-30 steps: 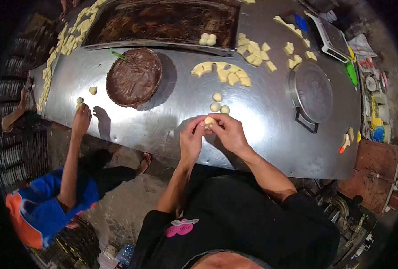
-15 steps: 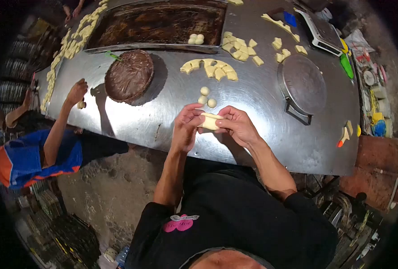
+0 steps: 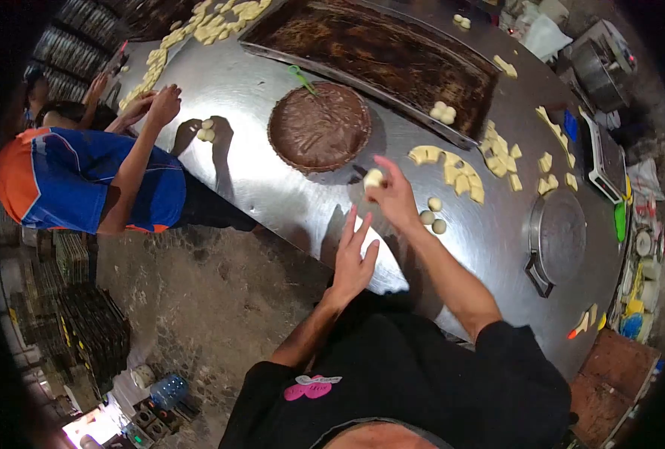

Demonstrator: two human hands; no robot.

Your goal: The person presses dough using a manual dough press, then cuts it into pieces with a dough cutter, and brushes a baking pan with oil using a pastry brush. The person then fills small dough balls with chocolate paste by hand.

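Note:
Between the fingers of my right hand (image 3: 395, 197) is a pale piece of dough (image 3: 374, 179), held just above the steel table (image 3: 302, 213) near the brown filling. My left hand (image 3: 356, 258) is empty, its fingers stretched out below the dough. A round pan of chocolate-brown filling (image 3: 319, 123) lies beyond the hands, with a green-handled tool (image 3: 301, 78) stuck in it. Several smooth dough balls (image 3: 427, 217) rest to the right of my right hand. Cut dough pieces (image 3: 452, 172) form an arc farther right.
A large dark baking tray (image 3: 377, 56) with several dough balls (image 3: 443, 112) in its corner lies at the back. A lidded round pan (image 3: 561, 239) and a scale (image 3: 602, 157) stand right. At left, another person in a blue and orange shirt (image 3: 85, 179) works at the table.
My right hand has carried the dough left toward the brown filling. My left hand has let go of it and spread its fingers. The view has turned left.

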